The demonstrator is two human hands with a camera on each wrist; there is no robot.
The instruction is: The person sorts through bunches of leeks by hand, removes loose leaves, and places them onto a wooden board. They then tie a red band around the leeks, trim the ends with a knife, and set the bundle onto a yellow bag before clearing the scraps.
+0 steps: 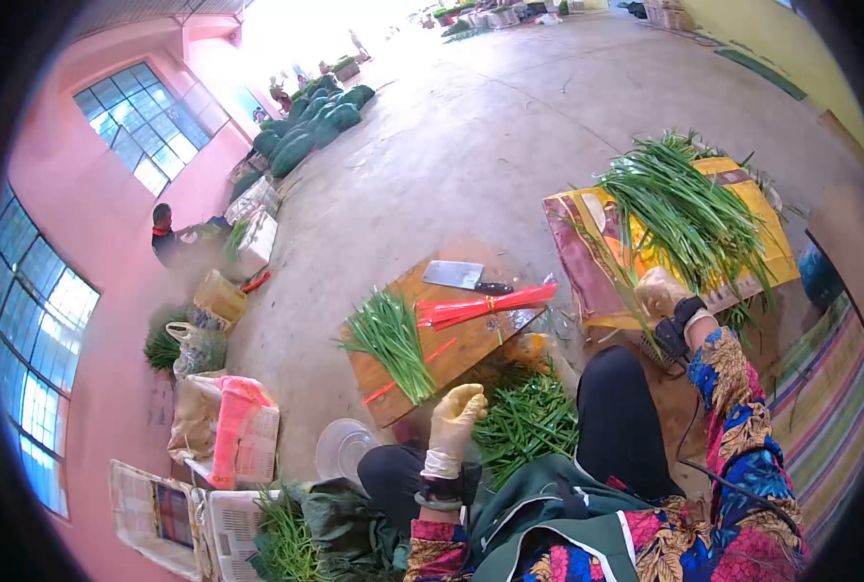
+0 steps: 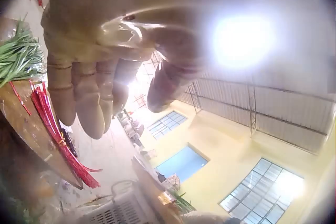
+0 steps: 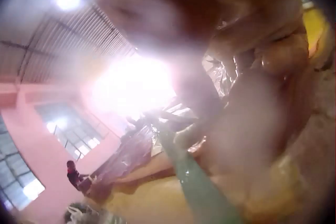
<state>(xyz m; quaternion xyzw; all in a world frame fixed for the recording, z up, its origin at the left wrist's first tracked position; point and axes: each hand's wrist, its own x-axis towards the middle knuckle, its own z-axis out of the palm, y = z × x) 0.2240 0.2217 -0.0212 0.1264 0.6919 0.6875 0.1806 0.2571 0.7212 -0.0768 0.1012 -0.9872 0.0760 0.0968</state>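
Note:
My left hand (image 1: pixel 456 422), in a pale glove, is raised in front of the wooden board (image 1: pixel 480 341). Its fingers (image 2: pixel 86 95) bend loosely and hold nothing. A bundle of long leafy greens (image 1: pixel 390 344) lies on the board, beside a sheaf of red ties (image 1: pixel 485 306) and a cleaver (image 1: pixel 453 274). My right hand (image 1: pixel 663 291), also gloved, is at the near edge of a box covered in yellow sacking (image 1: pixel 602 272), where a heap of greens (image 1: pixel 684 209) lies. It pinches a long green leaf (image 3: pixel 197 190), which hangs below the fingers.
Cut greens (image 1: pixel 529 422) lie in a heap between my knees. A clear plastic bowl (image 1: pixel 344 448) stands left of my leg. Farther left are white crates (image 1: pixel 238 533) and a pink cloth (image 1: pixel 241 427). Another person (image 1: pixel 165 238) sits by the wall, and green sacks (image 1: pixel 310 126) lie beyond.

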